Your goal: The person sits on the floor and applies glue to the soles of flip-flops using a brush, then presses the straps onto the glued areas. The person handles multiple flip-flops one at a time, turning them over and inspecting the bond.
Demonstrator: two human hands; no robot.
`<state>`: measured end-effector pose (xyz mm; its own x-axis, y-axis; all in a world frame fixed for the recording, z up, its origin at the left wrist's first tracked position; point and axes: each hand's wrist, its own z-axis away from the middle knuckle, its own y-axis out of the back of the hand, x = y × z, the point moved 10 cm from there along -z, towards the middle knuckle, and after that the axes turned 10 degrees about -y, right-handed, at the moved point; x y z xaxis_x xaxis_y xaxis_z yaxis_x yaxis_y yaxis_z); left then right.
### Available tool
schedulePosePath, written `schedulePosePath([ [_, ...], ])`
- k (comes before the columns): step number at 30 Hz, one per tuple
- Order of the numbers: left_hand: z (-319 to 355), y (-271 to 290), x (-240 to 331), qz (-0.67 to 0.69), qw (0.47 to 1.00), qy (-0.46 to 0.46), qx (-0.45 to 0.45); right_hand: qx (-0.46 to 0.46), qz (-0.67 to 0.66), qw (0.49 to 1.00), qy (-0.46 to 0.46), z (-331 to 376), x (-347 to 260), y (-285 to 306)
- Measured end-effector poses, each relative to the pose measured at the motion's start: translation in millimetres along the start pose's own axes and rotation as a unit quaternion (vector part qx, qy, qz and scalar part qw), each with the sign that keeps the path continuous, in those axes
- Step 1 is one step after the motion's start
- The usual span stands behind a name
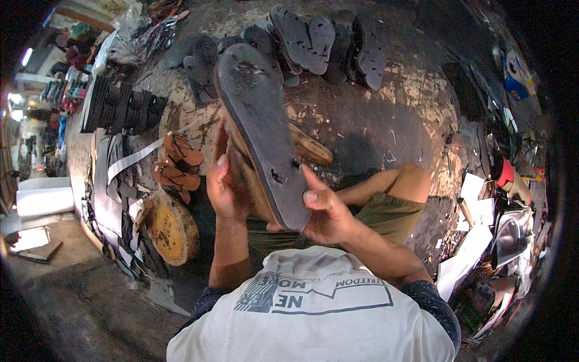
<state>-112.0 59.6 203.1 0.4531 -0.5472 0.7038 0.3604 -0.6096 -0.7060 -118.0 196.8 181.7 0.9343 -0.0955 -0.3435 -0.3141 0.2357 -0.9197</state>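
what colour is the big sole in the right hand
Dark grey, almost black: the sole in the right hand shows best in the head view.

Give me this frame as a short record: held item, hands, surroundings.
Held item: large foot-shaped black sole, narrower end toward the person
Right hand: gripping the sole near its narrower end
Left hand: open beside the sole's left edge, contact unclear
Far side: overlapping dark grey foot-shaped soles
Left side: small brown thong sandals; round yellow-brown wooden block
Far left: stacked black footwear pieces
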Motion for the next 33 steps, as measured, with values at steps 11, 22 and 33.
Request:
schedulePosePath([
  [11,28.8,-10.3,-8.6,-0.325,0.945,0.032,-0.028,0.074,0.114,0.989,0.052,-6.7,-33.1,28.8],
  [22,16.3,-2.0,-12.3,-0.4,0.914,0.041,-0.06,0.117,0.265,0.951,0.104,-23.6,-64.0,31.4],
  [33,-23.3,50.8,31.1,-0.19,0.965,-0.158,0.091,0.24,0.526,0.778,0.247,-49.7,-60.2,19.7],
])
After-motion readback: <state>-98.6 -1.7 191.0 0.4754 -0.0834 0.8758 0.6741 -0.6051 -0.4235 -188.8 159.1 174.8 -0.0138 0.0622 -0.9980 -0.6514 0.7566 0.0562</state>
